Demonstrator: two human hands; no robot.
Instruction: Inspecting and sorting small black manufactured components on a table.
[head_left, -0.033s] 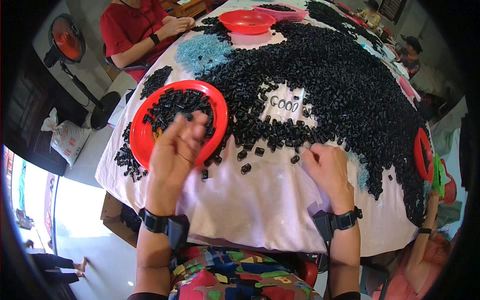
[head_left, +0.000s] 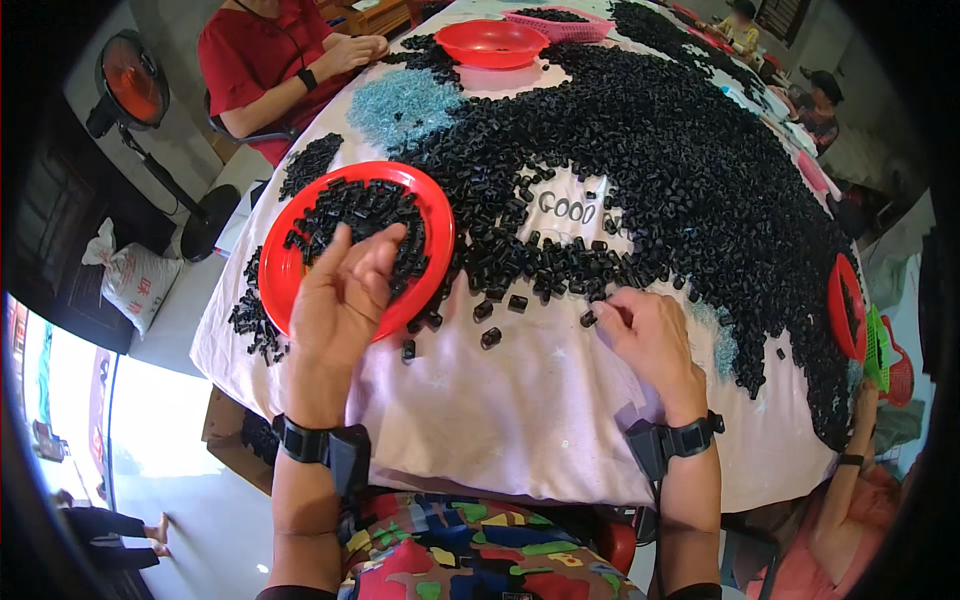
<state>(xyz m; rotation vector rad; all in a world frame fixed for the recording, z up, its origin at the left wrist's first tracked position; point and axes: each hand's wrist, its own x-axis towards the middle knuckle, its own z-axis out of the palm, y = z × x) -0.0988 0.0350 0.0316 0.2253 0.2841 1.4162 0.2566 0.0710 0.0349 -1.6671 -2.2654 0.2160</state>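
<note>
My left hand [head_left: 348, 285] hovers over the near part of a round red basin [head_left: 438, 268], palm partly turned up, thumb and fingers apart. I see nothing held in it. Inside the basin lies a heap of small black plastic pieces [head_left: 375, 203], short and tube-like. My right hand [head_left: 650, 330] is at the near edge of the big spread of black pieces [head_left: 650, 130], its fingers curled and thumb drawn in. Whatever they pinch is hidden. Right beside that thumb lies a single black piece [head_left: 588, 319] on the pale cloth [head_left: 500, 400].
A pile of clear bluish bits [head_left: 405, 108] lies beyond the basin. Farther off stand another red basin [head_left: 492, 45] and a pink basket [head_left: 575, 28]. A person in red [head_left: 260, 70] sits at the far left; another person's arm [head_left: 845, 470] reaches in at right, near a green basket [head_left: 878, 350].
My left hand has come slightly nearer to me and left, its fingers more spread; a dark piece seen at its fingertips no longer shows there. My right hand barely shifted.
</note>
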